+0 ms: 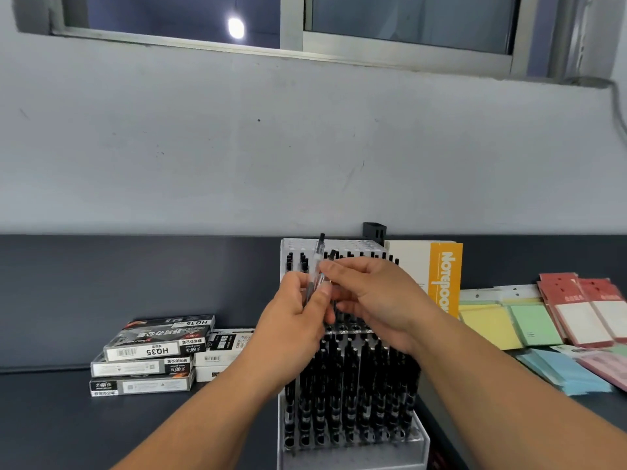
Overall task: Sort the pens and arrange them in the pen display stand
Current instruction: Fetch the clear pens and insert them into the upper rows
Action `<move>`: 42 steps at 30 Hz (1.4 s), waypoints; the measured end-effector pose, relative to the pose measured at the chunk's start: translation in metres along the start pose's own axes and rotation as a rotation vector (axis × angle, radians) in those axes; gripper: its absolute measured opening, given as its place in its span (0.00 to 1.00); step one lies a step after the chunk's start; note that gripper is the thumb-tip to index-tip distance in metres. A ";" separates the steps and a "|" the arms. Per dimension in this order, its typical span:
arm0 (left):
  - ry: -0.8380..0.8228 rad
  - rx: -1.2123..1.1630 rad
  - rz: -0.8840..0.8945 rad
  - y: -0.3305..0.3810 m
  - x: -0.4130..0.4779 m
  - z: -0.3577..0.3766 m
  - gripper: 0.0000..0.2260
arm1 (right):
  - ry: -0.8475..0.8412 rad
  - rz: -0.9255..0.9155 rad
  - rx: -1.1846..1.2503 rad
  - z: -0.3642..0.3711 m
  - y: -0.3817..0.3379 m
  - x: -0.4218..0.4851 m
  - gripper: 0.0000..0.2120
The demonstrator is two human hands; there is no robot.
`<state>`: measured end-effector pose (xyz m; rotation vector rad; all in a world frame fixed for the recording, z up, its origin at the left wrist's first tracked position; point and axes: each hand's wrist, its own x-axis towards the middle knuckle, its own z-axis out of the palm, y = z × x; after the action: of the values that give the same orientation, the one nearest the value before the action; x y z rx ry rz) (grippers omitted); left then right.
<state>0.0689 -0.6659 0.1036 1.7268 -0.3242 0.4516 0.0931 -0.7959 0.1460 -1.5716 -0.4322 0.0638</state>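
Note:
A white tiered pen display stand (420, 446) stands on the dark table in front of me, its rows filled with several black pens (353, 385). Above its middle tier, my left hand (291, 323) grips a clear-barrelled pen (318, 262) with a black top, held nearly upright. My right hand (369, 300) meets it from the right and pinches a second black-topped pen (332, 255). Both hands hide part of the stand's upper rows.
A stack of black and white pen boxes (149, 354) lies left of the stand. A yellow and white notebook (441, 276) leans behind it on the right. Coloured sticky-note pads (532, 323) and red packs (583, 307) cover the table at the right.

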 end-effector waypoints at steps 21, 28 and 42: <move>0.334 0.465 0.129 0.006 0.022 0.017 0.05 | 0.368 -0.362 -0.513 -0.044 0.012 0.014 0.06; 0.249 0.778 0.153 0.000 0.021 0.023 0.08 | 0.280 -0.336 -0.743 -0.042 0.023 0.024 0.09; 0.134 1.186 0.029 -0.003 0.022 0.031 0.12 | 0.049 -0.300 -0.653 -0.044 0.029 0.030 0.12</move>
<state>0.0934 -0.6950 0.1065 2.8129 0.0644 0.8771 0.1407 -0.8277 0.1273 -2.1192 -0.6909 -0.3809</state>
